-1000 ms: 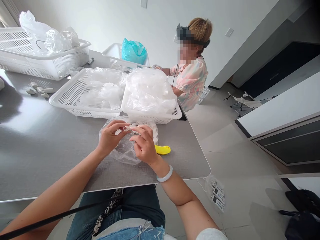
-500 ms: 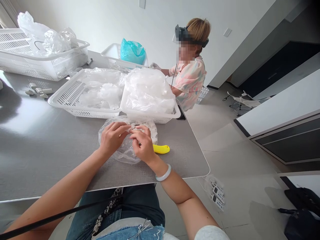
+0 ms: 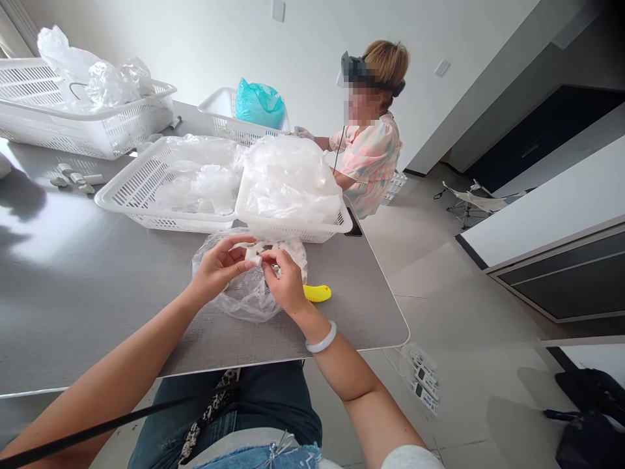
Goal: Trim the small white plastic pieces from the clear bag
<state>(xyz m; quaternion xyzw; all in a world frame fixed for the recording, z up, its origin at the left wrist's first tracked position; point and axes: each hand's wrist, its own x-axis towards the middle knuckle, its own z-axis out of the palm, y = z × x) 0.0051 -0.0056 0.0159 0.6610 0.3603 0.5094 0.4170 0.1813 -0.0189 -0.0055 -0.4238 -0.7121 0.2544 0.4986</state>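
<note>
Between my two hands is a small white piece, its exact kind too small to make out. My left hand pinches its left side between thumb and fingers. The fingertips of my right hand are closed on its right side. Beneath both hands a clear plastic bag lies spread on the table, with more small white pieces in it. A yellow handle sticks out to the right from under my right hand; the rest of that tool is hidden.
Two white baskets filled with plastic bags stand just beyond my hands. Another basket is at far left, near short white tubes. A co-worker sits by a basket with a turquoise bag. The table's corner is at right.
My left hand has turned and its fingers have opened out around the white piece, which now shows plainly. My right hand's fingers have drawn together on it. The yellow handle stays put.
</note>
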